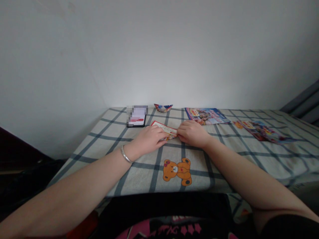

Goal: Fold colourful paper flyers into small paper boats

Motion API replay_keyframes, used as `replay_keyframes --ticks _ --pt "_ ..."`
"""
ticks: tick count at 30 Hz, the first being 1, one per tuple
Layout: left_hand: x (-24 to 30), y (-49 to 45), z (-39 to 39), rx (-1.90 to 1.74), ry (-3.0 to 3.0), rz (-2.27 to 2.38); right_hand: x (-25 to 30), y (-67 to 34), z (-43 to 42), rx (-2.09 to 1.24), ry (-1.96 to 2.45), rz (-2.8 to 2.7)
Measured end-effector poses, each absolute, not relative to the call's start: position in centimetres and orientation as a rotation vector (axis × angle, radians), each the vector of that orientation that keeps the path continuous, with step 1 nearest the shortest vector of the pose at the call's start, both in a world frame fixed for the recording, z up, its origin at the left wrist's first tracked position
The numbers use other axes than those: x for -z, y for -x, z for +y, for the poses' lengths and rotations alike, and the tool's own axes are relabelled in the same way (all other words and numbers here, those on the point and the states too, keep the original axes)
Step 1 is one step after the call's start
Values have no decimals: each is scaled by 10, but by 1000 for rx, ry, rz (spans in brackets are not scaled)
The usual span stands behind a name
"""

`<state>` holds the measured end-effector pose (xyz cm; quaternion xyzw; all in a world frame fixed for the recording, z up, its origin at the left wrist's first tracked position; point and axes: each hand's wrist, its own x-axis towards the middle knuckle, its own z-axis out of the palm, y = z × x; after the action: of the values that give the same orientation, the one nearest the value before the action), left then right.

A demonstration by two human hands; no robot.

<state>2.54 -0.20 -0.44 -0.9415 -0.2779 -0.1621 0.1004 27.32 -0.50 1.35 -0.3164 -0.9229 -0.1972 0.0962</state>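
paper leaflet (165, 129) pinned on the bed

it's lying flat on the checked sheet (139, 172), red-edged, right between both hands. left hand (149, 137) is curling its fingers over one end, right hand (191, 132) is pinching the other. looking light, thin, quick to crease, so best taken by the edges.

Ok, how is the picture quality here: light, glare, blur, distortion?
Head view: soft, even light, the wall brightest behind the phone, no glare or hard shadows; wide-angle bends the forearms and the checked cloth; a pixelated patch masks the phone's top; the left hand, right hand and folded paper look sharp.
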Motion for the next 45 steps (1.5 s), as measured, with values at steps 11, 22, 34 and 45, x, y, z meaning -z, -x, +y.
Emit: replay_keyframes --ticks 11,22,34,45 --pt "0 -30 -8 384 2624 -789 -13 -268 -9 389 954 -2674" --pt "-3 -32 -12 337 2618 -822 -11 -270 -4 475 921 -2754" --pt "-1 -33 -11 355 2610 -815 -10 -266 -7 406 925 -2706" --pt "1 -32 -7 409 2693 -846 -7 -261 -7 519 970 -2681"
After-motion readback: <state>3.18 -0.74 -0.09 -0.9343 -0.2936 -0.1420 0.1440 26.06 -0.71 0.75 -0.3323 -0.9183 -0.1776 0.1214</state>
